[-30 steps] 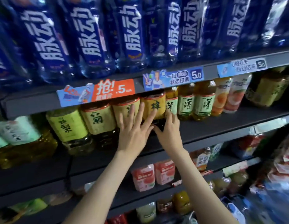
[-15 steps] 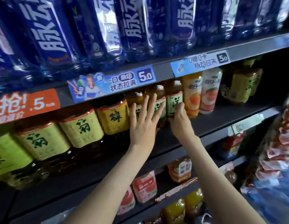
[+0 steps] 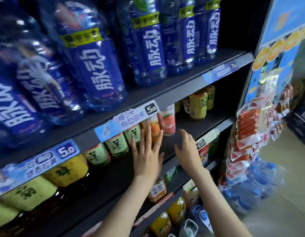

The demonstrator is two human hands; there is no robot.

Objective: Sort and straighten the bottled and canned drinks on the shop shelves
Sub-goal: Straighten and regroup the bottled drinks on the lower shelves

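On the middle shelf (image 3: 191,124) stand green-label tea bottles (image 3: 116,144), an orange juice bottle (image 3: 154,128) and a peach juice bottle (image 3: 167,120). My left hand (image 3: 146,156) is held flat with straight fingers, its fingertips in front of the orange juice bottle and the nearest green tea bottle. My right hand (image 3: 186,149) hovers with fingers relaxed over bare shelf just right of the peach bottle, holding nothing. Yellow-label tea bottles (image 3: 198,105) stand farther back right, and big yellow-label ones (image 3: 66,170) at the left.
Large blue drink bottles (image 3: 97,71) fill the top shelf. Price tags (image 3: 127,120) line the shelf edges. Lower shelves hold small juice bottles (image 3: 157,189). Snack packets (image 3: 245,134) hang at the right, above wrapped water bottles (image 3: 257,182).
Both hands have slid right along the middle shelf, from the yellow-label bottles past the green tea bottles to the juice bottles. The view has swung right with them.
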